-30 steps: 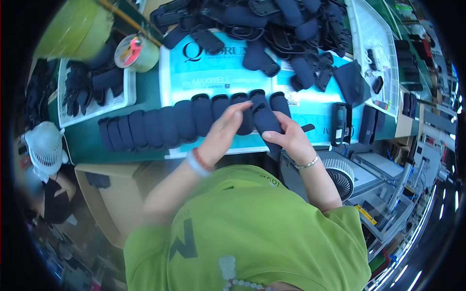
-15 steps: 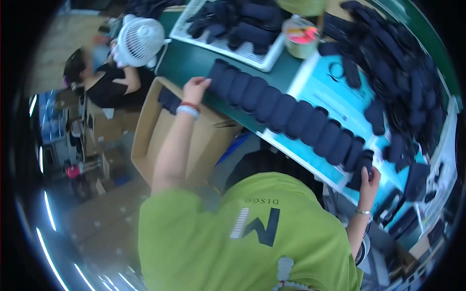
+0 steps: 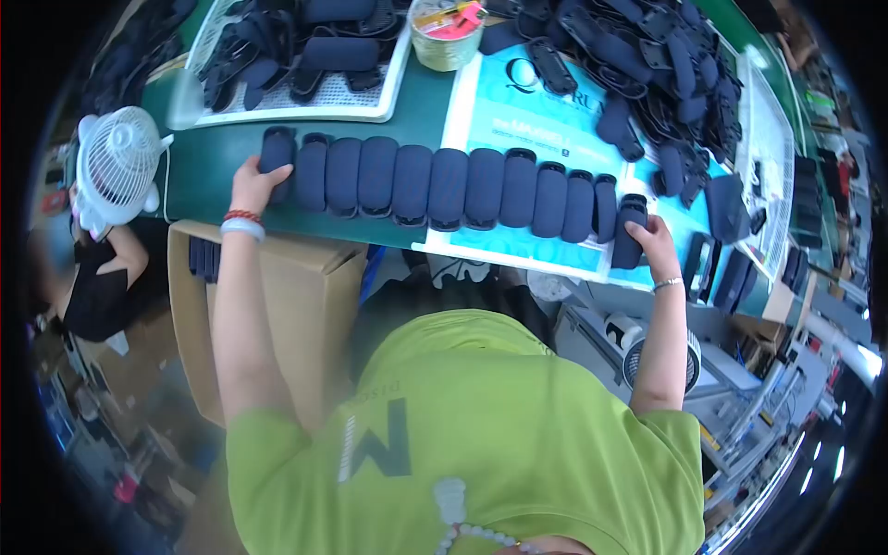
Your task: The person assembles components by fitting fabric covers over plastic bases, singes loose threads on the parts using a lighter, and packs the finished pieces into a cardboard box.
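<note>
A row of dark navy, oblong, fabric-covered pieces [image 3: 449,188] stands side by side along the front of the table. Some show black plastic at their ends; their exact kind I cannot tell. At the row's left end, my left hand [image 3: 259,187] grips the outermost navy piece [image 3: 277,153], thumb against its near side. My right hand [image 3: 655,245] holds the piece at the right end [image 3: 629,242], which is slightly tilted and a little apart from its neighbour. The row's left part lies over green tabletop, the right part over a blue and white printed sheet [image 3: 499,116].
Behind the row are a white tray [image 3: 370,116] of similar pieces, a round tub [image 3: 446,51] and a heap of dark parts [image 3: 647,55]. An open cardboard box [image 3: 305,296] stands below the left edge. At left are a white fan [image 3: 120,166] and another person [image 3: 102,287].
The view has turned and shifted, so the row now runs nearly level. Both hands stay at its two ends; the right-end piece now shows more plainly in my right hand.
</note>
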The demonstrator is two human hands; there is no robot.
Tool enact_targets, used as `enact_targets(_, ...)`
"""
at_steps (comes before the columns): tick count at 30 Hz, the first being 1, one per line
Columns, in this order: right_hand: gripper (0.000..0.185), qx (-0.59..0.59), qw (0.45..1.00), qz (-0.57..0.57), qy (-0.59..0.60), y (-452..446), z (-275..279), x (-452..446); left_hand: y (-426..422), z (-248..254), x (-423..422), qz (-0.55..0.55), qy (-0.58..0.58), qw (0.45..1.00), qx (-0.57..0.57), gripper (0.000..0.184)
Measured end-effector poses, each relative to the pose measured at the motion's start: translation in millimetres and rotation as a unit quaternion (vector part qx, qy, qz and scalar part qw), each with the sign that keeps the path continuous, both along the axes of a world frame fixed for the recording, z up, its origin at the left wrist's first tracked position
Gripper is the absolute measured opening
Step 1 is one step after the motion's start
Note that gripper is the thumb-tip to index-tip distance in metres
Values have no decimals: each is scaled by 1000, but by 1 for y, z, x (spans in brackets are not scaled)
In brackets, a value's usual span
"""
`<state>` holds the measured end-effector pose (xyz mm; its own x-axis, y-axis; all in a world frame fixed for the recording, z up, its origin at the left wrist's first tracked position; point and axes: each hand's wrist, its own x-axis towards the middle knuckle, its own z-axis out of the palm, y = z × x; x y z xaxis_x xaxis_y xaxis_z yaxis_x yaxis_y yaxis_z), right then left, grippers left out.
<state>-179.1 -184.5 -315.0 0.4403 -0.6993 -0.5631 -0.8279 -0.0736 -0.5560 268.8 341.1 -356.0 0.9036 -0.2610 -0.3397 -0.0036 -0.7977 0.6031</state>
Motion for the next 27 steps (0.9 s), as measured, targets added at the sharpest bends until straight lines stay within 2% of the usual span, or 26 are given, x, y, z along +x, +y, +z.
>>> enact_targets(2,58,-41,999,-34,7,5,1,2,-1,13,2,28,42,998,-30,60)
enact_targets(4,64,-20,995,-90,-28,-1,-3,-5,16,13,1,81,133,975,-161,54)
enact_targets(5,64,15,987,-133,-83,4,5,-7,2,35,-17,125,121,966,-190,47)
enact_targets(6,64,49,974,-171,-138,12,13,-6,-6,47,-31,123,152,945,-261,40)
enact_targets(8,64,108,955,-172,-216,24,22,-1,-7,44,-43,111,188,934,-283,36)
enact_targets(11,59,83,962,-125,-230,53,23,21,-25,29,-61,107,177,943,-263,37)
enact_targets(14,63,22,983,-61,-170,64,16,34,-31,12,-56,139,110,965,-192,57)
enact_targets(18,74,-95,989,6,-116,54,-7,32,-32,25,-50,77,144,979,-121,80)
enact_targets(20,76,-15,990,-4,-143,50,-5,34,-26,20,-40,51,114,991,-48,83)
enact_targets(22,81,24,991,-1,-131,50,10,42,-34,33,-45,59,144,986,-63,83)
enact_targets(27,95,17,991,11,-131,50,-9,49,-42,42,-38,-14,207,977,-54,79)
